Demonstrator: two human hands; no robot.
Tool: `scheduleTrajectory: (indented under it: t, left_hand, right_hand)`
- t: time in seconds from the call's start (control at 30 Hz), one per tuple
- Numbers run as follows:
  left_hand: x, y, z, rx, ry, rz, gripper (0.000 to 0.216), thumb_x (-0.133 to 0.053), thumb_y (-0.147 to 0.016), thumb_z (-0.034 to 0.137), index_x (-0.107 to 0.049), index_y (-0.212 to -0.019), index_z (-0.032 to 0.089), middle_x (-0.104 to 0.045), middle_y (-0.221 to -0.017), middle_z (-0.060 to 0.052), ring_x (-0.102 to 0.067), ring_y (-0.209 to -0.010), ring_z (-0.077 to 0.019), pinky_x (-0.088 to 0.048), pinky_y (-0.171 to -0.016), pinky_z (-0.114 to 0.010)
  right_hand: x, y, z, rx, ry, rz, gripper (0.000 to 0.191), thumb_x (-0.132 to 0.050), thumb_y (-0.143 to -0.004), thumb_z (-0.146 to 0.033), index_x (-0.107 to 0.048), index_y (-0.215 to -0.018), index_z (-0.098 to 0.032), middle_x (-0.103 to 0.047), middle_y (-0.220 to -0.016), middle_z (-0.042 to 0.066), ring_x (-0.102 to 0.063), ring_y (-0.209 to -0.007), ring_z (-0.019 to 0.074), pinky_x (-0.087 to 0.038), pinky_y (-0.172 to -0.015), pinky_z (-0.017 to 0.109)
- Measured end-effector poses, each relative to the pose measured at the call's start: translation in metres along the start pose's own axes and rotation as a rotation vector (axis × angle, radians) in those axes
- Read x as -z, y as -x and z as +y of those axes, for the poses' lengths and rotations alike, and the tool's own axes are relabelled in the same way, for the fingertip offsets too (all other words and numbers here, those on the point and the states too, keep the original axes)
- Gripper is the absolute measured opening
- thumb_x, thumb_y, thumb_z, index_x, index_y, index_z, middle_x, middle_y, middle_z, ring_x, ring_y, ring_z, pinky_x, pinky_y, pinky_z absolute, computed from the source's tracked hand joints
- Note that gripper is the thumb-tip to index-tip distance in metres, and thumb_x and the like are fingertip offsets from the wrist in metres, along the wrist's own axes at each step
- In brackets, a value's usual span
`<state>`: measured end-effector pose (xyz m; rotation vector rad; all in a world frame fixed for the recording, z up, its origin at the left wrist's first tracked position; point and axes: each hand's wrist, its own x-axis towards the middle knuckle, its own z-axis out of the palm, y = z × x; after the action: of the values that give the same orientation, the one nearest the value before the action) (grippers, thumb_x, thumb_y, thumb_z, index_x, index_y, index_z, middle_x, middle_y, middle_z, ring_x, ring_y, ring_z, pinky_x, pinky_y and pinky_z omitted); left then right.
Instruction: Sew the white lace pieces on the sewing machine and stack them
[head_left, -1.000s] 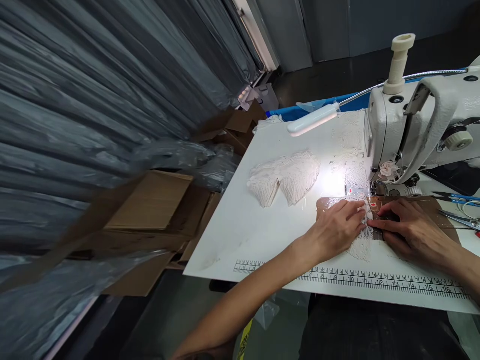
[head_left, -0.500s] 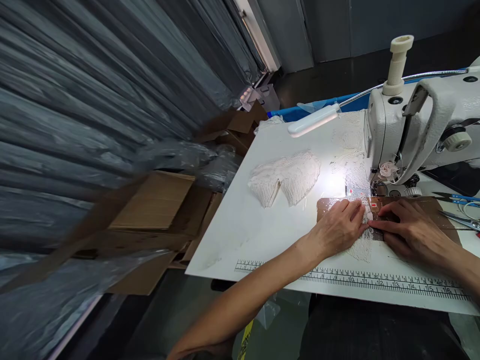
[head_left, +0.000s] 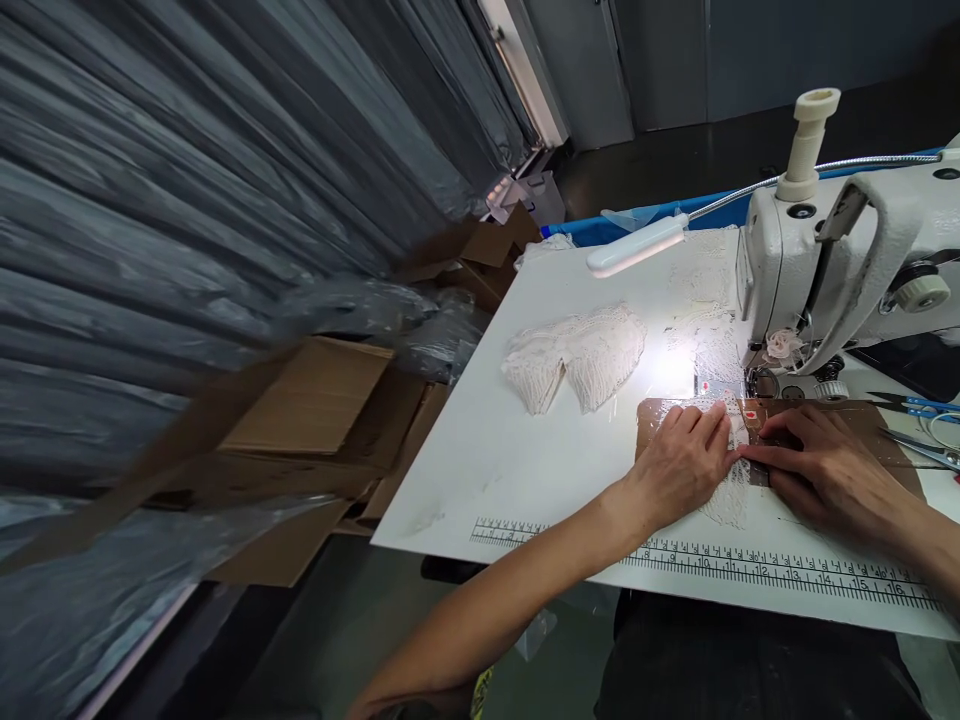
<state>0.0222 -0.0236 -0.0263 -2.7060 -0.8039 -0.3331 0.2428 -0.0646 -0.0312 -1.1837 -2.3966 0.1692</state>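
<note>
A strip of white lace lies under the front of the white sewing machine, over a brown plate. My left hand bears down on the lace with its fingers close together and curled. From the right, my right hand rests on the brown plate. Its thumb and index finger are apart, and the thumb tip meets my left thumb at the lace's edge. Near the needle area, a pale fabric rosette hangs on the machine. The lace directly beneath my left hand is hidden.
Gathered white lace pieces lie on the white table, left of the machine. A lit lamp hangs above. Scissors lie at the right. A printed ruler runs along the front edge. Cardboard boxes stand left of the table.
The view has shifted slightly, so the machine and table sit a little lower and further right. My hands keep nearly the same place on the lace and plate.
</note>
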Motion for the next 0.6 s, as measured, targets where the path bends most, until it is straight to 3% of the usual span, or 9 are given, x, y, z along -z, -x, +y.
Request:
scheduleTrajectory:
  t: [0.27, 0.33, 0.5, 0.6]
  left_hand:
    - [0.013, -0.014, -0.016, -0.053, 0.108, -0.118, 0.029, -0.038, -0.105, 0.025, -0.057, -0.116, 0.005, -0.064, -0.100, -0.013, -0.055, -0.084, -0.0200, -0.038, -0.068, -0.033]
    - [0.014, -0.015, -0.017, -0.072, 0.075, -0.140, 0.031, -0.038, -0.105, 0.026, -0.058, -0.116, 0.005, -0.063, -0.103, -0.015, -0.055, -0.085, -0.0204, -0.038, -0.067, -0.032]
    - [0.014, -0.013, -0.018, -0.116, -0.023, -0.146, 0.038, -0.032, -0.106, 0.028, -0.059, -0.123, 0.006, -0.058, -0.134, -0.018, -0.055, -0.089, -0.0208, -0.037, -0.068, -0.034]
    - [0.013, -0.014, -0.020, -0.161, -0.072, -0.115, 0.041, -0.031, -0.107, 0.028, -0.060, -0.123, 0.004, -0.059, -0.134, -0.016, -0.055, -0.093, -0.0218, -0.037, -0.074, -0.035]
  right_hand:
    - [0.002, -0.001, -0.001, 0.026, 0.025, 0.005, 0.030, -0.051, -0.095, -0.022, -0.071, -0.116, -0.028, -0.063, -0.104, 0.009, -0.058, -0.098, 0.0252, -0.051, -0.081, 0.043]
    - [0.002, -0.001, -0.001, 0.026, 0.026, 0.014, 0.030, -0.051, -0.095, -0.021, -0.071, -0.116, -0.028, -0.062, -0.105, 0.009, -0.057, -0.099, 0.0256, -0.051, -0.082, 0.044]
    - [0.001, 0.000, -0.002, 0.023, 0.047, 0.013, 0.031, -0.051, -0.094, -0.020, -0.070, -0.117, -0.028, -0.061, -0.107, 0.009, -0.056, -0.101, 0.0264, -0.048, -0.084, 0.045]
    - [0.002, 0.000, -0.002, 0.030, 0.063, 0.010, 0.030, -0.053, -0.094, -0.020, -0.069, -0.118, -0.029, -0.061, -0.106, 0.009, -0.056, -0.099, 0.0260, -0.048, -0.082, 0.043]
